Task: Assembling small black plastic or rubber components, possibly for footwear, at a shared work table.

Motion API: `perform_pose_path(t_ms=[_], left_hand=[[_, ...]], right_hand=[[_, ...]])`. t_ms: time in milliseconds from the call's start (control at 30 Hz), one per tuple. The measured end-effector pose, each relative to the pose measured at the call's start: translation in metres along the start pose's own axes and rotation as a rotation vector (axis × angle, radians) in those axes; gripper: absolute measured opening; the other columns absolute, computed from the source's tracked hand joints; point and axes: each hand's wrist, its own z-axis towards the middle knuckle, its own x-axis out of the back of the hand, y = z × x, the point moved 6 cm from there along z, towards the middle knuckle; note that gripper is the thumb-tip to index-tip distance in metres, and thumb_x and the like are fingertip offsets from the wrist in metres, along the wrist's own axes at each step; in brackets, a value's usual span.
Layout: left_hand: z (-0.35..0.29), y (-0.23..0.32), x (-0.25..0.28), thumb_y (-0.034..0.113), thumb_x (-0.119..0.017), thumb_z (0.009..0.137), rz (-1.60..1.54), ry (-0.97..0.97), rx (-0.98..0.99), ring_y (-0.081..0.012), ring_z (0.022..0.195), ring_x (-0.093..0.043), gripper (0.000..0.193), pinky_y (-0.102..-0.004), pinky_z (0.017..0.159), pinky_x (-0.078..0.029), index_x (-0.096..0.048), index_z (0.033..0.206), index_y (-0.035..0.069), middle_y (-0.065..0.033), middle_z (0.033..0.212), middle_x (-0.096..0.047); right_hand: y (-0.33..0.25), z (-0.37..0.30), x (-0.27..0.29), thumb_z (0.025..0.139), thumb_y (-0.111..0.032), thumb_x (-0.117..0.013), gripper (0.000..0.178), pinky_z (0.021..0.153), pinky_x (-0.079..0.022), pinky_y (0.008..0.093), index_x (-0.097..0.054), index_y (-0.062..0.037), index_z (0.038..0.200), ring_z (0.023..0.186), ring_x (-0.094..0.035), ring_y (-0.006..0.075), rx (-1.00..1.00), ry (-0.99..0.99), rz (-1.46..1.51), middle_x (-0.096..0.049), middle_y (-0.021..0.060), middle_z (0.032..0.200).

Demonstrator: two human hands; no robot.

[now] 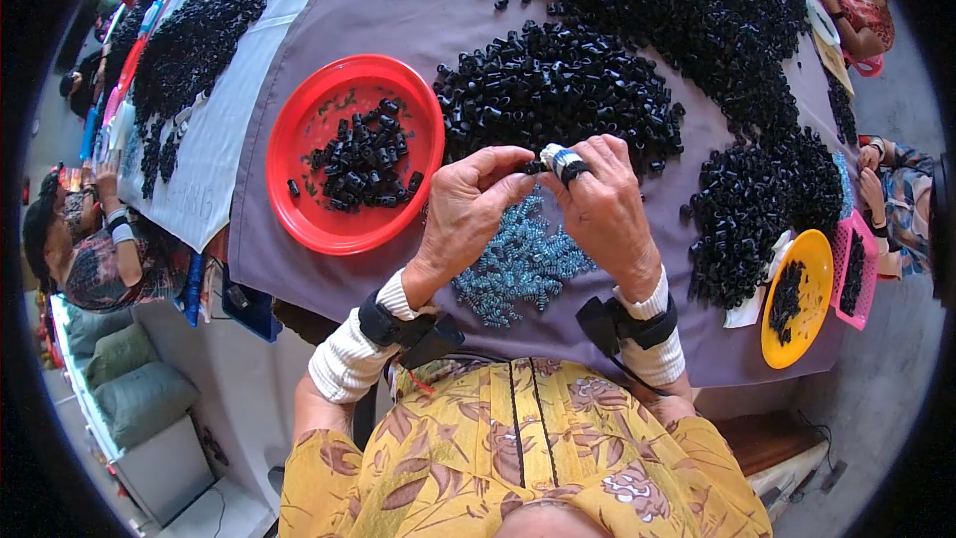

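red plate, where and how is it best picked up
Best take the red plate by its round rim, coming from the left: that side borders purple cloth, while its right edge adjoins the black pile. A second grip on the near rim would probably help keep it level, since loose black pieces lie inside.

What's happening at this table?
A person's left hand pinches a small black piece, with the fingertips of the right hand close against it; the right's exact grip is hidden. Light-blue coil springs lie heaped between the wrists, black tubular pieces beyond. The red round plate at left holds a batch of black parts.
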Motion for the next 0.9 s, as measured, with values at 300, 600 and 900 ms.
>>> perform_pose_path(t_ms=[300, 600, 900], left_hand=[[0.002, -0.008, 0.001, 0.003, -0.062, 0.083, -0.094, -0.026, 0.040, -0.0077, 0.073, -0.060, 0.023, -0.0211, 0.069, -0.049, -0.064, 0.105, -0.002, -0.0048, 0.084, -0.067], [0.001, -0.013, 0.000, 0.003, -0.060, 0.082, -0.146, 0.002, 0.030, -0.0073, 0.071, -0.060, 0.022, -0.0203, 0.067, -0.050, -0.065, 0.103, -0.002, -0.0050, 0.083, -0.066], [-0.001, -0.011, -0.001, 0.001, -0.060, 0.081, -0.135, 0.023, 0.000, -0.0081, 0.071, -0.060, 0.021, -0.0207, 0.066, -0.050, -0.067, 0.100, -0.002, -0.0052, 0.081, -0.066]], right_hand=[[-0.003, -0.007, -0.011, 0.076, -0.005, -0.059, 0.007, 0.075, -0.040, 0.0386, -0.058, 0.0023, 0.076, 0.078, -0.052, 0.0272, -0.014, -0.041, -0.041, -0.055, 0.0134, 0.077], [-0.003, -0.005, -0.011, 0.076, -0.002, -0.058, 0.006, 0.072, -0.041, 0.0377, -0.053, 0.0014, 0.076, 0.077, -0.052, 0.0282, -0.013, -0.072, 0.075, -0.053, 0.0138, 0.076], [0.000, -0.004, -0.010, 0.073, -0.001, -0.058, 0.006, 0.072, -0.041, 0.0380, -0.053, 0.0011, 0.076, 0.077, -0.051, 0.0285, -0.010, -0.121, 0.153, -0.053, 0.0133, 0.076]])
